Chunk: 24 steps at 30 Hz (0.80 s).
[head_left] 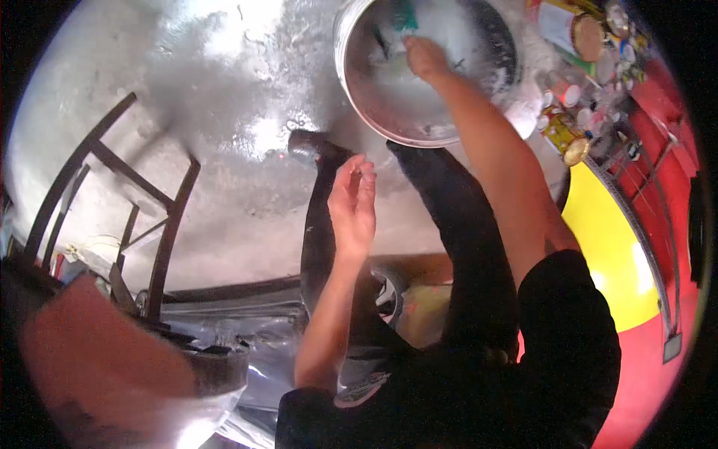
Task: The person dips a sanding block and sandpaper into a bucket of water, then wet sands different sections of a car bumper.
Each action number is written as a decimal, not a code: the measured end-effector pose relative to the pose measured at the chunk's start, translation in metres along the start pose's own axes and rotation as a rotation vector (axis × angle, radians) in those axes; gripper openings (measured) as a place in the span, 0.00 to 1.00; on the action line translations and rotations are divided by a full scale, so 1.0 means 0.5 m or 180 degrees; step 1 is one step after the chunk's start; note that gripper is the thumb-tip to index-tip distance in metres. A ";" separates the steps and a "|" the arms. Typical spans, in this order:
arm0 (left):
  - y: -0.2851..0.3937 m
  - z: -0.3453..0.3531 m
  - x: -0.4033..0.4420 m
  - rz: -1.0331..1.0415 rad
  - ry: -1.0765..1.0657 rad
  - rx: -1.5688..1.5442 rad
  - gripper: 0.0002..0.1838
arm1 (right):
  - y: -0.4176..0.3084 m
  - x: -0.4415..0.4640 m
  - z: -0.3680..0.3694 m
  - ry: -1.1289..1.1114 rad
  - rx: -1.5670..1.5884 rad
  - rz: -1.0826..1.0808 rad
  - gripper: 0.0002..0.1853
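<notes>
Grey concrete floor (232,82) is filling most of the bkgd, shining wet in patches up top; a red surface (651,389) is running down the R side. 1 person is working here, wearing 1 blk tee (464,404) and blk trousers (464,224), both legs pointing toward the tub. 1 curved yellow panel (609,254) is standing just R of the R arm. 1 red-brown panel (105,359) is occupying the lower L corner, w/ 1 dark frame (178,224) rising above it. 1 lg round tub (355,56) is sitting on the floor, top ctr, just beyond the feet, holding cloudy whitish contents (426,101). Mixed cans & containers are crowding the floor R of the tub; exact no. can't be told, but 2 cans (588,37) are showing gold-toned ends. 2 hands are in view. R hand (426,58) is reaching inside the tub, fingers closing narrow on 1 teal-green item (404,15); blur is hiding its exact type. L hand (354,206) is hovering between the 2 legs, well apart from the tub, fingers bending loosely, grip fairly relaxed. 1 dark shoe (308,146) is showing, L of the tub.
</notes>
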<state>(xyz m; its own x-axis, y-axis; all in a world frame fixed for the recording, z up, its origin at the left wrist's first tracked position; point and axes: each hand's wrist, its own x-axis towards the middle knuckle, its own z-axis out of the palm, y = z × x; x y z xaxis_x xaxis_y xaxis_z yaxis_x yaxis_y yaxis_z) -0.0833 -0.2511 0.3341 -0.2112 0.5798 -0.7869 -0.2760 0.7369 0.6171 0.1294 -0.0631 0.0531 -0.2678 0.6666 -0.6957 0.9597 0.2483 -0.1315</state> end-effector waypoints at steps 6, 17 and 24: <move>0.150 0.030 -0.082 -0.0037 -0.0361 -0.0087 0.21 | 0.041 -0.274 -0.300 0.0771 0.2426 0.0016 0.20; 0.730 -0.066 -0.428 0.1293 -0.0539 -0.0381 0.42 | -0.285 -0.776 -1.041 -0.0646 0.4217 -0.2230 0.21; 0.872 -0.214 -0.704 0.2062 -0.0783 -0.1183 0.24 | -0.518 -0.952 -1.253 -0.0624 0.3292 -0.3308 0.17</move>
<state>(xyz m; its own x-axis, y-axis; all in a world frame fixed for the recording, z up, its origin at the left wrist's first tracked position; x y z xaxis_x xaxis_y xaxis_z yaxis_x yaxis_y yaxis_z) -0.2296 -0.1711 0.8798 -0.2356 0.9466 -0.2203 -0.4734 0.0863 0.8766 -0.0450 -0.0042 0.8608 -0.9224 0.3834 -0.0474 0.0046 -0.1119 -0.9937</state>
